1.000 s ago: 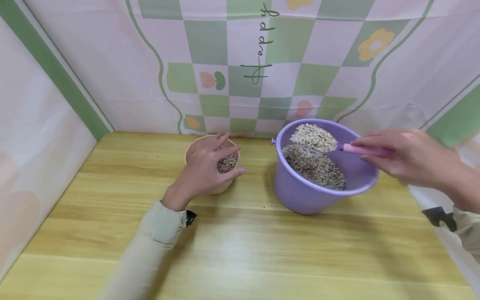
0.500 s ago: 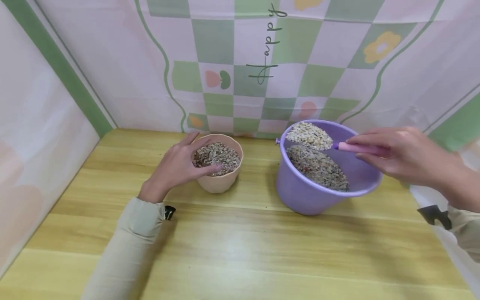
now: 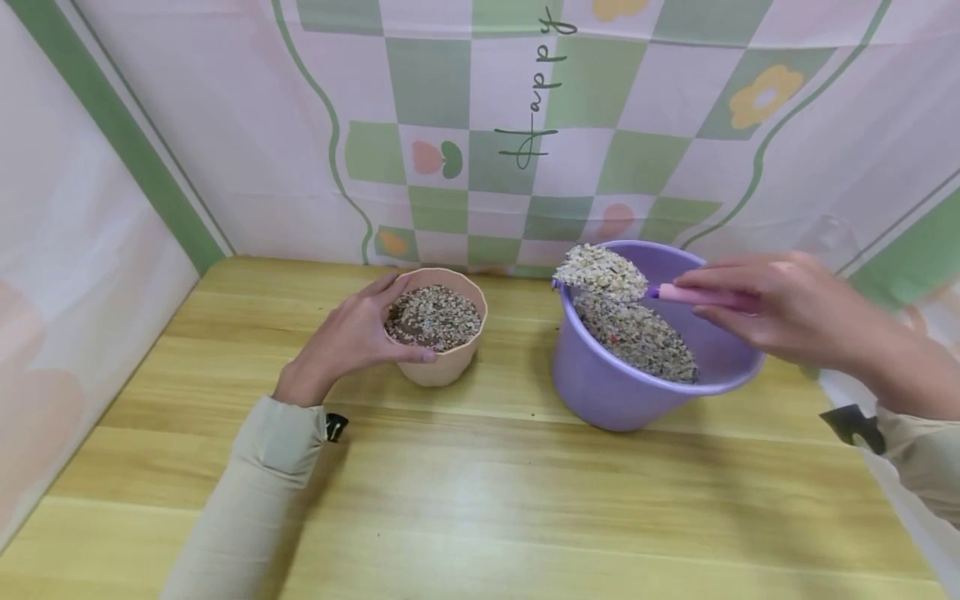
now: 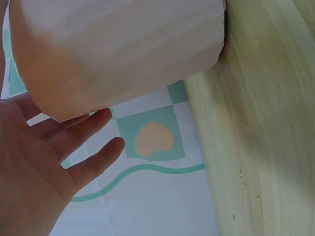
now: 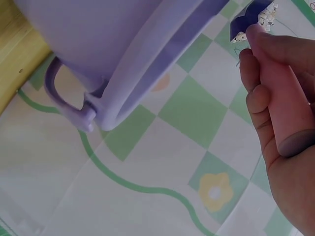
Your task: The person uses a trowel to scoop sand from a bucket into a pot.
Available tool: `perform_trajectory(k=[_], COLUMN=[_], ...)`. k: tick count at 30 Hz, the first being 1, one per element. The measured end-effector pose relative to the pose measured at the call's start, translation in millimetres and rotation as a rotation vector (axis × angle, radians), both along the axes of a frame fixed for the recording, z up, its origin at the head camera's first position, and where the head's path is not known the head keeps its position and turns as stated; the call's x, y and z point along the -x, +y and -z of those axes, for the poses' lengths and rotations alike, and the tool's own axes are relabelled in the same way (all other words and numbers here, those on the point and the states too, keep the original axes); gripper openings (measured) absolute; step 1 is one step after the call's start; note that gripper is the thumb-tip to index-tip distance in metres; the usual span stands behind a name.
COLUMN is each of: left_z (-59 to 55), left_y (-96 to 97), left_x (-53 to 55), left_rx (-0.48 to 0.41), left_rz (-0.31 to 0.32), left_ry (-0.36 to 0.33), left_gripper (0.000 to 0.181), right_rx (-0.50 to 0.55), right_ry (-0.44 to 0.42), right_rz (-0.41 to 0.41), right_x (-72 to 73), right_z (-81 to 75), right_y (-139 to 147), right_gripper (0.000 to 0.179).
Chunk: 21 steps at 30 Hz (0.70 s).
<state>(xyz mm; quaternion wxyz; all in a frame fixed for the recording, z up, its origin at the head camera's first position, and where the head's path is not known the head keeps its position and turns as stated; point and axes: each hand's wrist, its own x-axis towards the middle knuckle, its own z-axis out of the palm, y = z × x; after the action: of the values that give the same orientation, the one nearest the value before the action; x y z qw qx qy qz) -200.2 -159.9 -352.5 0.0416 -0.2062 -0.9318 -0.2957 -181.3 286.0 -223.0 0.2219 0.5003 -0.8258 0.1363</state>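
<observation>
A peach flower pot [image 3: 441, 367], partly filled with brown and grey grit, stands on the table. My left hand [image 3: 348, 337] holds its left side, thumb along the front wall and fingers toward the back. In the left wrist view, two fingertips [image 4: 115, 143] extend past the pot's rim. My right hand [image 3: 795, 308] grips the pink handle [image 5: 285, 93] of a small trowel, its dark purple blade [image 5: 243, 22] heaped with pale gravel [image 3: 602, 272]. The loaded trowel is over the left rim of a purple bucket [image 3: 622, 400], which holds more grey gravel [image 3: 637, 337].
The wooden table [image 3: 480, 500] ends at a patterned cloth backdrop [image 3: 427, 75] right behind the pot and bucket. A gap of bare wood separates the two. The bucket's handle [image 5: 61, 98] hangs at its side in the right wrist view.
My left hand has moved from above the pot to its left side, thumb lowering to the front wall. The right hand has carried the loaded trowel leftward across the bucket.
</observation>
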Motion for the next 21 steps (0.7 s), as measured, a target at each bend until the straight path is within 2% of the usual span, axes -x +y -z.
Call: perform_trajectory(k=[5,15,21], left_z=[1.3,4.7,7.0], left_y=[-1.9,-2.8,-2.2], left_x=[0.6,1.1,-0.1], left_rx=[-0.004,-0.038,-0.058], left_rz=[0.017,0.029,0.017], left_ry=[0.010,0.041,0.030], left_gripper=[0.118,0.116,0.116], right_rx=[-0.010,-0.050,-0.020], right_ry=[-0.040,-0.058,-0.056], right_rz=[-0.021,-0.054,-0.129], right_x=[3.0,4.1,8.1], right_z=[1.4,-3.0,0.4], right_y=[-4,-23,-33], right_gripper=[0.047,0.046,0.043])
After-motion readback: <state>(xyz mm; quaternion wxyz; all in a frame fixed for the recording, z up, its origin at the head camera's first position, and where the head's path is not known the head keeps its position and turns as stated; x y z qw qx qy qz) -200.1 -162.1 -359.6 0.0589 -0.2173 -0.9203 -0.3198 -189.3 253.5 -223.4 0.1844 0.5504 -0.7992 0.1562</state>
